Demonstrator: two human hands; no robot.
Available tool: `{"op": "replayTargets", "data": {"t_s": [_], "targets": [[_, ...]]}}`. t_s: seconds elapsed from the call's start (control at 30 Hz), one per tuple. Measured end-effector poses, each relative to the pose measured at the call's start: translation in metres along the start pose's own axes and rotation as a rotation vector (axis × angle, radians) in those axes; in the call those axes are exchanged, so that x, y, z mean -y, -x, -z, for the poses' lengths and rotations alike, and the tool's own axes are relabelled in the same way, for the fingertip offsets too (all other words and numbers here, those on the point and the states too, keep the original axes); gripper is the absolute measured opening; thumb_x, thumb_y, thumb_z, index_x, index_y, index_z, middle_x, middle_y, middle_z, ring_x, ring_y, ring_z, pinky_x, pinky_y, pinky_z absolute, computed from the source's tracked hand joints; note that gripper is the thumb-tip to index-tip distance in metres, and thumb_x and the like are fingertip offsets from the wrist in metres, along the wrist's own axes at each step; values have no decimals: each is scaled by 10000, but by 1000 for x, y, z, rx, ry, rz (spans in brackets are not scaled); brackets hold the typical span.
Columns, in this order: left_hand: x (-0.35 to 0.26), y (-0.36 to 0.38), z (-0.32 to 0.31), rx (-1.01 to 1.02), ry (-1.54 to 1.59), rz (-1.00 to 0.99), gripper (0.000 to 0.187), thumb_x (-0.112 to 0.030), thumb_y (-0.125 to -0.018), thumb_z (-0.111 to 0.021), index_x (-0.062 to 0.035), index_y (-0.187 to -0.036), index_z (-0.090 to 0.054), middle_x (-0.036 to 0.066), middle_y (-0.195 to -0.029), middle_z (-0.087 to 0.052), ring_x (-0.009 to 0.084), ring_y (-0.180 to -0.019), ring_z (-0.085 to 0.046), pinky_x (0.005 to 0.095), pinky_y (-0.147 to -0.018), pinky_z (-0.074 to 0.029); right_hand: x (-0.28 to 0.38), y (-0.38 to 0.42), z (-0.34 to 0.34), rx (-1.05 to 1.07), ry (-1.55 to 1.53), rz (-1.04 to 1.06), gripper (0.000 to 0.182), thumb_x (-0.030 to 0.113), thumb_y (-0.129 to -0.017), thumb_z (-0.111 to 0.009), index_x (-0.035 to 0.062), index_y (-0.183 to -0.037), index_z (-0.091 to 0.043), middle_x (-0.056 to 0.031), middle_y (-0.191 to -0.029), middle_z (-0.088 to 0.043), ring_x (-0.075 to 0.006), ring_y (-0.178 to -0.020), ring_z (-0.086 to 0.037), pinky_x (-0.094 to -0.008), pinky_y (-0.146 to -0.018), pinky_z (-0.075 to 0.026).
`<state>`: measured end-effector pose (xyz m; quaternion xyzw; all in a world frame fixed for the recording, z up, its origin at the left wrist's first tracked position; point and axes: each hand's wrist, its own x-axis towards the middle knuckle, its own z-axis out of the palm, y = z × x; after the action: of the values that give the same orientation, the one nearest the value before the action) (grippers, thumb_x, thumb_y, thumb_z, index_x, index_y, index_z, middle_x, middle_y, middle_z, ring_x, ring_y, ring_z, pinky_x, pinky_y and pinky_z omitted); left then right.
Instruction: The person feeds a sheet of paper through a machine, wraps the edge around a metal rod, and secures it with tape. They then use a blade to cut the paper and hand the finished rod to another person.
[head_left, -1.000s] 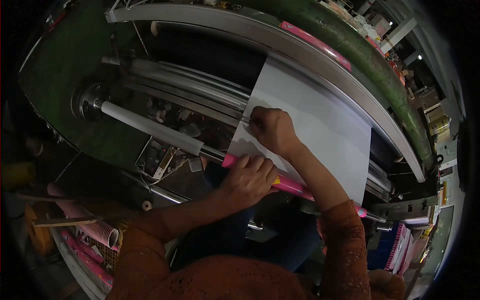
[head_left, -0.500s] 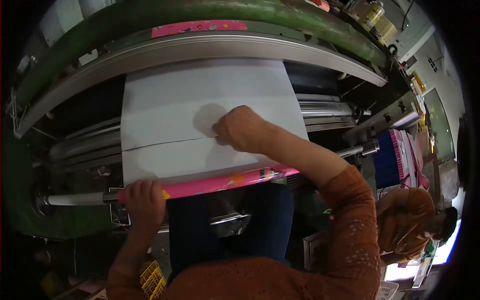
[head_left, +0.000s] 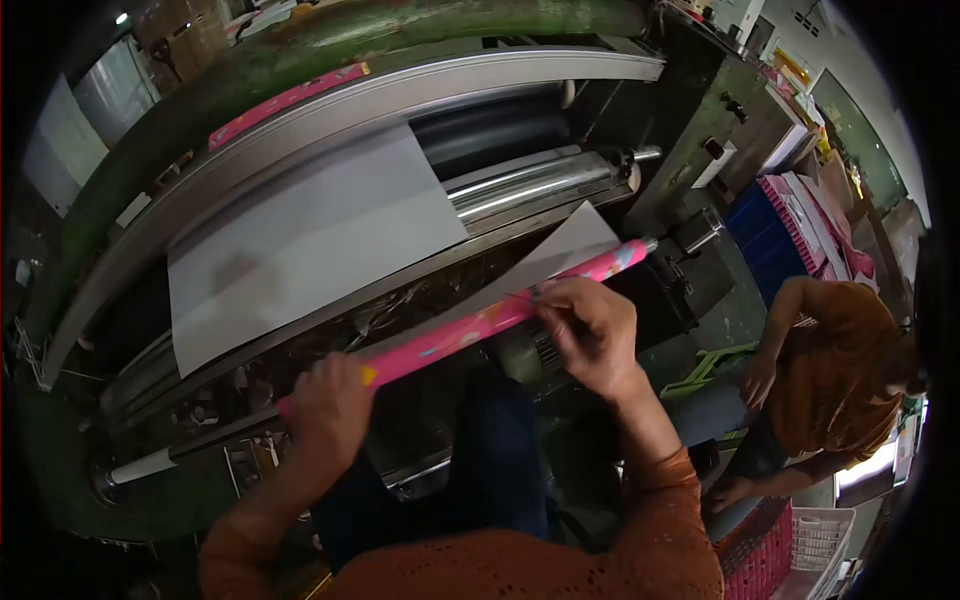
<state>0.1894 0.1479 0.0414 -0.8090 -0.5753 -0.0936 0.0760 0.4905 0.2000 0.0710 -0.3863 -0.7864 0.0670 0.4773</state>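
Note:
A pink patterned paper roll [head_left: 455, 335] lies tilted across my lap, its right end higher. My left hand [head_left: 332, 408] is wrapped round the roll near its left end, slightly blurred. My right hand [head_left: 595, 335] is at the roll's right half, thumb and fingers pinched together. A small dark thing shows at its fingertips, too small to name. A loose white flap [head_left: 572, 245] of the roll's paper stands up behind it. Apart from the roll, a white paper sheet [head_left: 310, 245] hangs over the machine with a cut front edge.
A metal crossbar [head_left: 420, 90] and green roller [head_left: 400, 35] span the back. A shiny roller [head_left: 540, 187] lies under the sheet's right side. A bar [head_left: 140, 467] sticks out at left. A co-worker [head_left: 830, 370] sits at right, near a pink basket [head_left: 757, 560] and blue crate [head_left: 755, 235].
The white paper, earlier joined to the roll with a cut line partway across, is now separated. The roll has lifted and tilted away from the machine. My right hand moved from the sheet to the roll.

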Motion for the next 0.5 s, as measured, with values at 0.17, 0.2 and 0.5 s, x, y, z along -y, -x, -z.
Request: {"op": "replayTargets", "data": {"t_s": [0.17,0.2,0.5], "targets": [[-160,-131,-46,-251,-74,-136,71,-162,-814,-563,-91,-814,-564,61,-773,-558,205,-712,-605,332,-615,-471,-13,84,33,-294,-165,-624,65,-11,-836,-660,4,-889,-625,-32,-753,-615,-79,-667,-557,-235,-607,-449],[-188,-153,-51,-277,-79,-131,65,-155,-808,-553,-95,-790,-570,50,-745,-558,185,-685,-604,318,-584,-464,-19,99,44,-333,-101,-664,39,-2,-858,-647,-1,-889,-623,4,-759,-609,-46,-688,-535,-215,-624,-440],[-218,-169,-47,-491,149,-344,402,-127,-821,-546,53,-1181,-531,171,-1078,-593,261,-1006,-574,366,-906,-439,-18,88,49,-508,-247,-657,93,71,-912,-629,-13,-926,-592,-19,-794,-622,-69,-726,-566,-215,-674,-451]]}}
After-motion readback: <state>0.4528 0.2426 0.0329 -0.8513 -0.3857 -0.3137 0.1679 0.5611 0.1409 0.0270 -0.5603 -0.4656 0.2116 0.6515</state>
